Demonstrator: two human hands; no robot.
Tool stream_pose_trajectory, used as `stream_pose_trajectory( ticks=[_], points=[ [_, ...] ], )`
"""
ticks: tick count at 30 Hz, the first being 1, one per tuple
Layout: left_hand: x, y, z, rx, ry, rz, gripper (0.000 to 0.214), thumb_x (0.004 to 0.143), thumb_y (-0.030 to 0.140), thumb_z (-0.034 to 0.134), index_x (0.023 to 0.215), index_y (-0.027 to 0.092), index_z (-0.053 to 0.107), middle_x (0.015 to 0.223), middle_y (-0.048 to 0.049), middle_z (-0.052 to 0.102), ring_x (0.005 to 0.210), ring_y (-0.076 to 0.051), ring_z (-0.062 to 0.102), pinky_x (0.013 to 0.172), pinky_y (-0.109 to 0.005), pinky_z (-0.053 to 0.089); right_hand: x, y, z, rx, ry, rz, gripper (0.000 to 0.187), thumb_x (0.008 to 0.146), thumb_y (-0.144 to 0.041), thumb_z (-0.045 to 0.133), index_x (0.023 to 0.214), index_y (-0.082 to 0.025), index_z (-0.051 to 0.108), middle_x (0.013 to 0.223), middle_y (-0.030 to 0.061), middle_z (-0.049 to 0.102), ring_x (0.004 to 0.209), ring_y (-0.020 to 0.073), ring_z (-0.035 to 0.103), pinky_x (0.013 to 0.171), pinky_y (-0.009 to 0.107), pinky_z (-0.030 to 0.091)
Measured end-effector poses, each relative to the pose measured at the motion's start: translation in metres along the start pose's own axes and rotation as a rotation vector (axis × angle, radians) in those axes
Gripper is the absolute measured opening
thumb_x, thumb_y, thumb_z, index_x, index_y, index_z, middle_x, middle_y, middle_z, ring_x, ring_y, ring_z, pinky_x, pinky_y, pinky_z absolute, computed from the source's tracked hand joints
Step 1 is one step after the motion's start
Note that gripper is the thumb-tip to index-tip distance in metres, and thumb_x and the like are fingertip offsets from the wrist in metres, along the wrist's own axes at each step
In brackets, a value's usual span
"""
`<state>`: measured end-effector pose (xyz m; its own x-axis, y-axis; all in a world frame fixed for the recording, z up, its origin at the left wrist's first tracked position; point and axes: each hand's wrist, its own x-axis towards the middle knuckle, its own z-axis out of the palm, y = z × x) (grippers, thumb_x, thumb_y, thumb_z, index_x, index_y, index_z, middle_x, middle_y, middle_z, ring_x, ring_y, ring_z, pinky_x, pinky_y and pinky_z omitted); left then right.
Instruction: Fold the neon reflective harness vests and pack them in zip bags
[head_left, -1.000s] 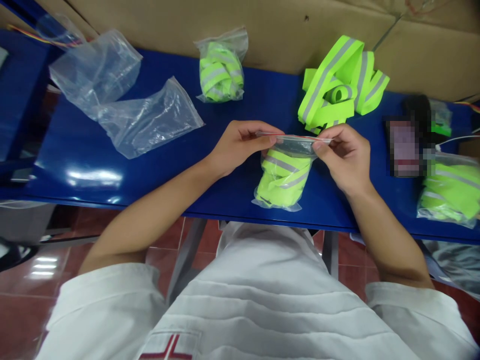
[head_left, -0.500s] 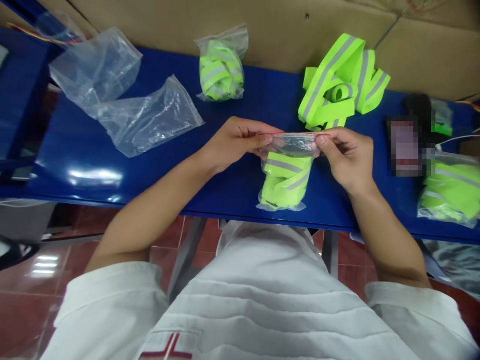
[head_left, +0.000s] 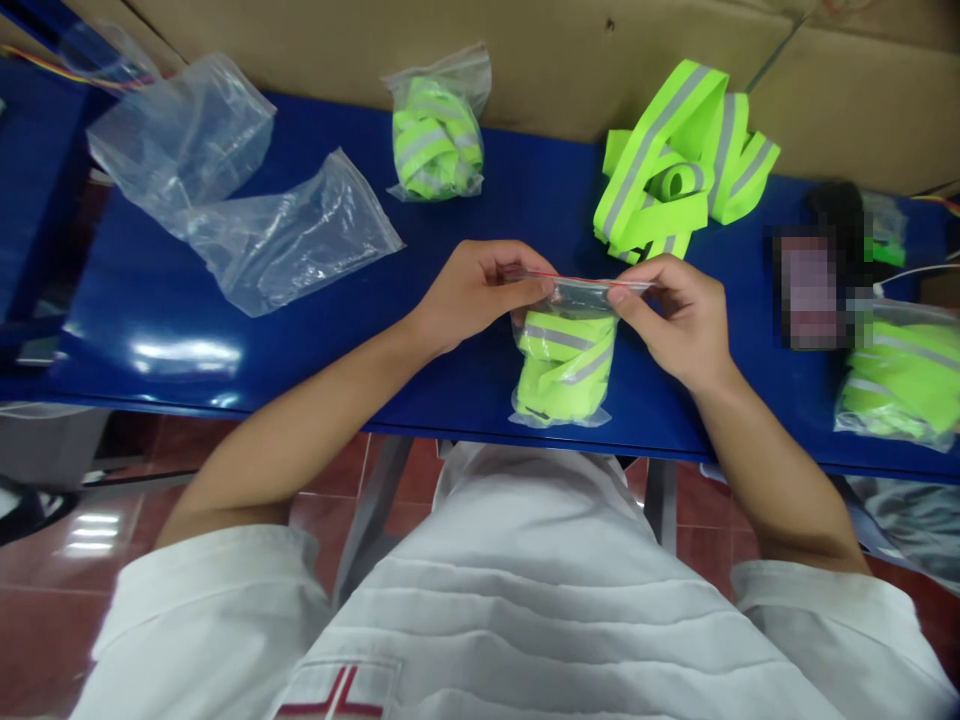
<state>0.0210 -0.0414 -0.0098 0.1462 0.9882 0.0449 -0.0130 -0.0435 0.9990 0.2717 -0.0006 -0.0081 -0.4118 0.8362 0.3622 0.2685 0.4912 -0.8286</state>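
Observation:
A clear zip bag [head_left: 564, 365] stuffed with folded neon-yellow reflective strap rests on the blue table [head_left: 300, 340] near its front edge. My left hand [head_left: 480, 290] pinches the left end of the bag's red-lined zip strip. My right hand [head_left: 675, 315] pinches the strip toward its right end, fingers pressed together. Both hands are closed on the bag's top edge.
Two empty clear bags [head_left: 247, 195] lie at the left. A filled bag [head_left: 436, 135] sits at the back, loose reflective strap [head_left: 675, 165] at the back right, another filled bag [head_left: 900, 385] at the right edge. Cardboard [head_left: 525, 60] stands behind the table.
My right fingers have slid left along the zip strip, closer to my left hand. The bag has settled slightly lower and leftward on the table.

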Motion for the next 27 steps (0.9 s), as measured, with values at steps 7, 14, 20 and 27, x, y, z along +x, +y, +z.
stream_pose_trajectory(
  ticks=[7,14,20,27],
  points=[
    [-0.005,-0.003,0.006,0.005,0.047,0.071,0.022,0.088,0.037,0.082,0.091,0.015,0.077,0.083,-0.0033,0.077,0.060,-0.011,0.065,0.053,-0.023,0.053,-0.001,-0.004,-0.001,-0.038,0.021,-0.041,0.025,0.098,-0.049,0.074,0.093,-0.024,0.074,0.086,0.0022,0.069,0.073,0.0159,0.060,0.068,0.033,0.053],
    [-0.007,-0.001,0.012,0.033,0.009,0.123,0.029,0.084,0.042,0.087,0.093,0.016,0.079,0.079,-0.0016,0.075,0.060,-0.010,0.066,0.052,-0.019,0.052,-0.001,-0.009,0.002,-0.030,-0.003,-0.055,0.020,0.095,-0.043,0.077,0.094,-0.022,0.076,0.085,0.0010,0.071,0.071,0.0139,0.062,0.063,0.029,0.051],
    [-0.005,-0.008,0.013,0.140,0.049,0.170,0.032,0.084,0.047,0.086,0.088,0.015,0.080,0.076,-0.0020,0.074,0.061,-0.010,0.064,0.054,-0.020,0.048,-0.004,-0.011,0.007,-0.086,-0.006,-0.087,0.012,0.094,-0.034,0.077,0.089,-0.023,0.075,0.079,-0.0003,0.071,0.065,0.0133,0.059,0.059,0.028,0.049],
    [-0.006,-0.005,0.014,0.202,0.035,0.187,0.032,0.087,0.047,0.084,0.092,0.016,0.081,0.081,-0.0033,0.076,0.065,-0.010,0.065,0.057,-0.020,0.048,-0.003,-0.015,0.008,-0.027,-0.033,-0.013,0.009,0.090,-0.031,0.081,0.094,-0.024,0.078,0.085,0.0003,0.074,0.068,0.0145,0.064,0.061,0.029,0.051]
  ],
)
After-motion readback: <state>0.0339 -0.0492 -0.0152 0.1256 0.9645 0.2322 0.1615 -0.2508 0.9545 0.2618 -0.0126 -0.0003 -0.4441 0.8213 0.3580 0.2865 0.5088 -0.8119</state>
